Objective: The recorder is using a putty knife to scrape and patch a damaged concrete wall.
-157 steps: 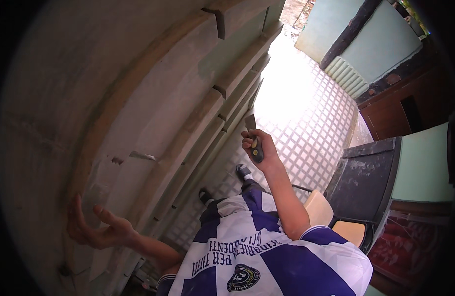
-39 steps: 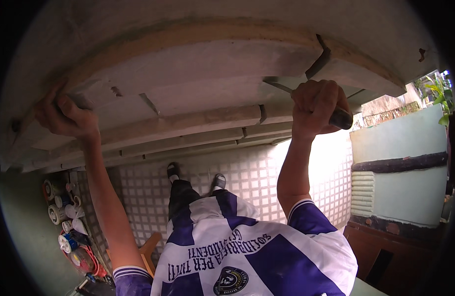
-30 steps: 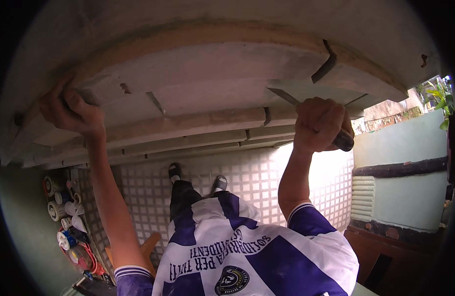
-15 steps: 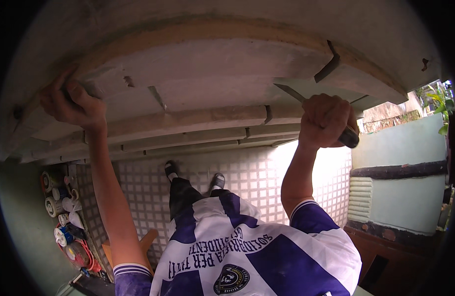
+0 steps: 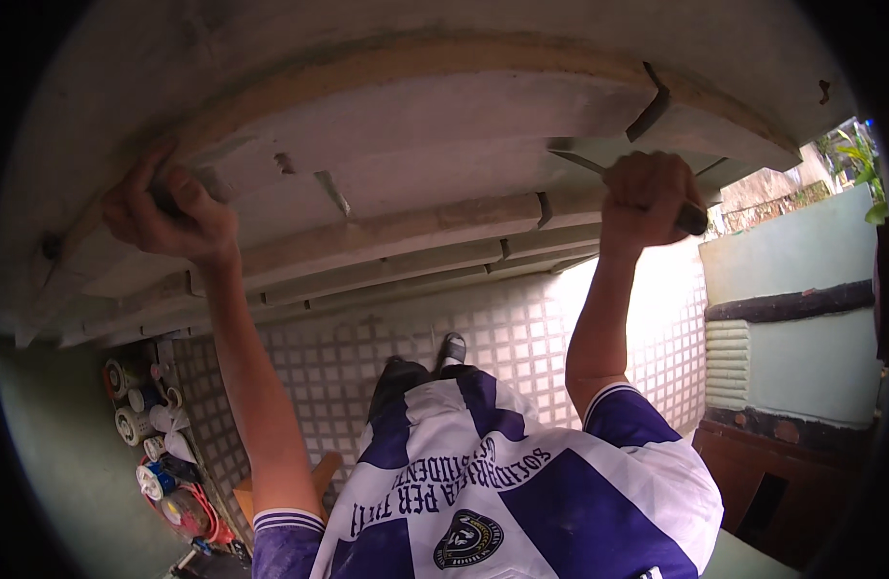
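Above me spans a pale stepped ledge (image 5: 396,106) with a yellowish front edge. My left hand (image 5: 174,210) is raised to its left end, fingers curled over the edge and thumb apart. At the right, my right hand (image 5: 652,198) is closed round the dark handle of a scraper (image 5: 577,159). Its thin blade points left from my fist against the pale underside; the exact blade shape is blurred. A narrow gouge (image 5: 333,193) and a small chipped spot (image 5: 285,163) mark the surface between my hands.
Tiled floor (image 5: 319,367) lies below, with my shoe (image 5: 452,349) on it. Several cans and tubs (image 5: 134,425) and a red hose (image 5: 216,516) line the left wall. An orange wooden piece (image 5: 324,473) stands by my left arm. A pale green wall (image 5: 801,261) bounds the right.
My right hand and the scraper have shifted slightly up and right against the ledge. My left hand still grips the edge. One foot has come closer to the other, and the view has shifted.
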Tool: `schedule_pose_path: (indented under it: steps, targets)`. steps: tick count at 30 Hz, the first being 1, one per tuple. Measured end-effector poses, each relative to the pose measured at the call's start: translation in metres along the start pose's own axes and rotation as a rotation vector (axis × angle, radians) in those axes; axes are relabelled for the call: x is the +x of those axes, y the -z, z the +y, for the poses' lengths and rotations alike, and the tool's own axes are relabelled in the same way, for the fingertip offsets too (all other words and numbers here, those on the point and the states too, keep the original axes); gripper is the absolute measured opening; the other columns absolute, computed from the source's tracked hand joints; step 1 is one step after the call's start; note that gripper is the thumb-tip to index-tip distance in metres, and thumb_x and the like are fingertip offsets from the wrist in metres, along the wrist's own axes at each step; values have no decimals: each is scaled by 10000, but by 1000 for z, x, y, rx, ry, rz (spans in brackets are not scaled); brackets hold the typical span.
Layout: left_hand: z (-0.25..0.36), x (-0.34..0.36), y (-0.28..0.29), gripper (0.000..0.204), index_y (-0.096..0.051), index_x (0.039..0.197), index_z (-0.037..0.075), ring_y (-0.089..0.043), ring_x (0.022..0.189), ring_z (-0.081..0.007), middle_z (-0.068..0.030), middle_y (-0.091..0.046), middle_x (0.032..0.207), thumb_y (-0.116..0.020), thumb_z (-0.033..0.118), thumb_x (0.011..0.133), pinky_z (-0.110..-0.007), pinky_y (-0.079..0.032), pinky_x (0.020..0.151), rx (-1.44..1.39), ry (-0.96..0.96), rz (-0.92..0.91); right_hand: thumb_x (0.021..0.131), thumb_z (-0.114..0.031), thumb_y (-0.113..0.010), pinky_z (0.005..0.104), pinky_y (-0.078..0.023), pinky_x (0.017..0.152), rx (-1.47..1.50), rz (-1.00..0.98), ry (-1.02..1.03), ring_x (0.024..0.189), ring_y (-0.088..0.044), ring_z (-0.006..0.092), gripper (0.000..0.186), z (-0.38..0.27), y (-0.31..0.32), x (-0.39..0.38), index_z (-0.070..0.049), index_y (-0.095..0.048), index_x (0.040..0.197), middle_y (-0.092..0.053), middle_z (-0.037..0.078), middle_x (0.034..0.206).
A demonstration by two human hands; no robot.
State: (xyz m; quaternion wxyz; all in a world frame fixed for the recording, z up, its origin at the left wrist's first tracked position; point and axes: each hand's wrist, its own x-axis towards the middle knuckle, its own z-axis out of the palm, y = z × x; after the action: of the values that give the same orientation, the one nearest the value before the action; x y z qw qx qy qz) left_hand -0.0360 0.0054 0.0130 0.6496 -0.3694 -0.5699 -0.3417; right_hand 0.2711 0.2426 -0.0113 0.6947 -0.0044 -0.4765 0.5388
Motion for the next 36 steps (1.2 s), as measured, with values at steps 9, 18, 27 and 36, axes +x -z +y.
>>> schedule_pose_path:
  steps: [9, 18, 27, 36]
  targets:
    - [2, -9, 8, 443, -703, 920, 137, -507, 851, -240, -23, -576, 882, -394, 444, 1002, -395, -363, 800, -28, 79, -58, 929, -46, -470, 277, -182, 375, -336, 10, 126, 388, -247, 82, 397, 10, -16, -2, -106, -299, 576, -297, 5, 478]
    - [-2, -5, 8, 442, -710, 949, 129, -508, 884, -215, -16, -584, 902, -439, 475, 997, -382, -366, 807, -47, 49, -84, 891, -19, -495, 269, -187, 366, -179, 81, 104, 389, -245, 81, 360, -9, -30, -2, -103, -319, 589, -303, -11, 487]
    - [0, -6, 13, 403, -718, 949, 86, -507, 946, -231, -52, -573, 905, -578, 464, 946, -382, -401, 846, -188, 113, -124, 919, -34, -479, 273, -182, 361, -203, 98, 97, 387, -232, 69, 371, 2, -10, -3, -106, -304, 599, -278, -15, 484]
    - [10, 5, 21, 335, -705, 934, 48, -513, 943, -250, -64, -563, 883, -559, 348, 956, -410, -414, 857, -189, 222, -205, 967, -62, -527, 255, -213, 355, -350, 40, -74, 363, -366, 64, 439, 30, 10, -10, -104, -333, 576, -368, 8, 428]
